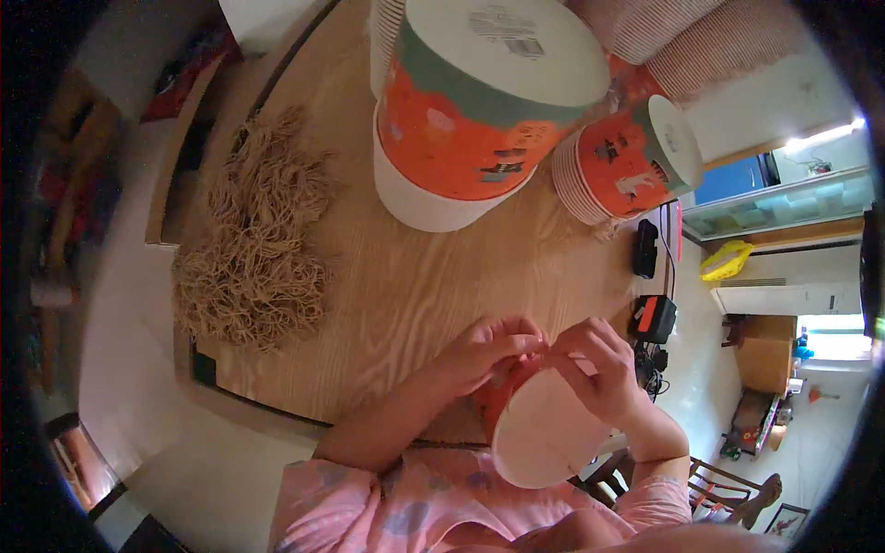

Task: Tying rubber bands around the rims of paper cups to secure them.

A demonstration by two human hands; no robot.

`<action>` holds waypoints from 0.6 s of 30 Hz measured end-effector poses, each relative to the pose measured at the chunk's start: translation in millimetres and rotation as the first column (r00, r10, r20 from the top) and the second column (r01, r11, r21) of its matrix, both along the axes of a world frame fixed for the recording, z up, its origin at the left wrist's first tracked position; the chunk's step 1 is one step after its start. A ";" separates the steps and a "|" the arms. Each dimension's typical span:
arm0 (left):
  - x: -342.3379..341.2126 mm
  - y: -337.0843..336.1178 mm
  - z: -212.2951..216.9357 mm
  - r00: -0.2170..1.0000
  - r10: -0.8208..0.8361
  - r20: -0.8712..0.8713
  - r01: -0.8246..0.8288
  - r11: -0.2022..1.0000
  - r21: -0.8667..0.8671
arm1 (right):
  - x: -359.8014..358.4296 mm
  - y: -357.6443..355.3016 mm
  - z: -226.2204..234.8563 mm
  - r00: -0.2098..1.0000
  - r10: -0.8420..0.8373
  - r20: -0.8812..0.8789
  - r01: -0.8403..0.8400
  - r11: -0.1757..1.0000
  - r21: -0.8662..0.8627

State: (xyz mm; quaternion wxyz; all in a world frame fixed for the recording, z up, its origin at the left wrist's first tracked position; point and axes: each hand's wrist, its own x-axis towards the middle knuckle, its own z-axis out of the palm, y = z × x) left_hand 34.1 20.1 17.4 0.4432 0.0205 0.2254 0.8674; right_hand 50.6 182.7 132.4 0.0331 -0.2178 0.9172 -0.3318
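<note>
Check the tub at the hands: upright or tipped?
Tipped: the tub shows its white round end angled toward the pink top, orange side visible beyond.

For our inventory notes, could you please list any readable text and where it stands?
Nothing is legible enough to quote.
Large orange-green bucket: side print blurred; base print and barcode too small.
Smaller orange-green bucket: side and base marks too small.
Nearest bucket: no readable text.
</note>
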 end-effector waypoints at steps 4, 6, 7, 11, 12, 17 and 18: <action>3.6 0.9 2.0 0.998 0.056 0.004 -0.056 0.998 0.009 | -2.5 -5.3 6.2 0.981 0.139 -0.136 -0.123 0.985 0.119; 3.7 1.8 -6.4 0.995 0.063 -0.081 -0.063 0.998 0.006 | -1.8 -8.8 7.9 0.989 0.082 -0.127 -0.063 0.986 0.154; 4.3 2.6 -6.6 0.994 0.066 -0.083 -0.066 0.998 0.009 | -2.0 -9.2 7.1 0.988 0.086 -0.129 -0.065 0.985 0.157; 3.5 5.0 -7.8 0.893 0.276 -0.354 -0.296 0.955 0.000 | -1.8 -9.6 3.4 0.991 -0.076 0.113 0.071 0.997 0.041; 4.3 4.6 -8.4 0.899 0.282 -0.336 -0.289 0.957 0.031 | -1.1 -10.2 3.7 0.974 -0.112 0.197 0.112 0.994 0.009; 2.1 -4.1 3.6 0.967 0.143 -0.211 -0.164 0.983 -0.082 | 1.8 -12.0 5.8 0.983 -0.108 0.149 0.099 0.993 0.067; 1.5 -5.4 3.7 0.973 0.128 -0.193 -0.145 0.987 -0.077 | 2.2 -12.7 5.8 0.982 -0.125 0.142 0.115 0.990 0.077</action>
